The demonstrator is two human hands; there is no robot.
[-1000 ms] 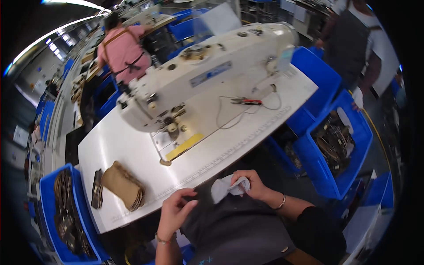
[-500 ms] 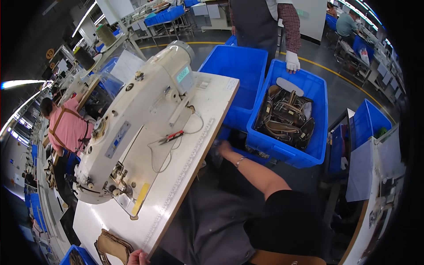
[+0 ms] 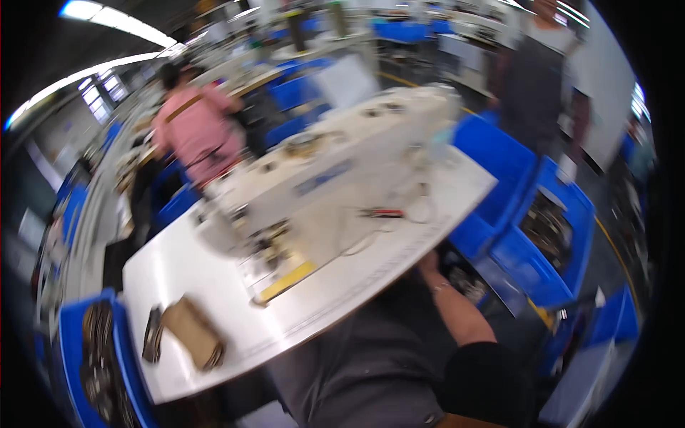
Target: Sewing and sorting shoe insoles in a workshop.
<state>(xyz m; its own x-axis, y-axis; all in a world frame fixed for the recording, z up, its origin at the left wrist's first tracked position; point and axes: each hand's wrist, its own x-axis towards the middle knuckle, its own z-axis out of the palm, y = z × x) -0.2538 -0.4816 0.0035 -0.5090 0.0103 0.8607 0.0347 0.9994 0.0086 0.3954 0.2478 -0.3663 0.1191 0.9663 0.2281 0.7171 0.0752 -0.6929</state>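
My right hand (image 3: 428,264) reaches down past the right edge of the white sewing table (image 3: 300,317), beside the blue bins. Its fingers are hidden and blurred, so what they touch does not show. My left hand is out of view. On the table stands a white sewing machine (image 3: 321,171) with a yellow strip (image 3: 285,284) by its needle area. Red-handled thread snips (image 3: 385,212) lie on the tabletop near a loose cord. At the table's left end sit a stack of brown fabric or leather pieces (image 3: 191,334) and a smaller dark bundle (image 3: 152,334).
A blue bin (image 3: 68,335) with dark pieces stands left of the table. To the right are an unfilled-looking blue bin (image 3: 492,160) and another blue bin (image 3: 581,235) holding dark brown pieces. One person in an apron (image 3: 531,93) stands behind them; another in pink (image 3: 196,125) works beyond the machine.
My view has swung left and blurred, so table and machine appear farther right. My left hand has gone out of sight from the table edge. The standing person's gloved hand appears off the bin rim.
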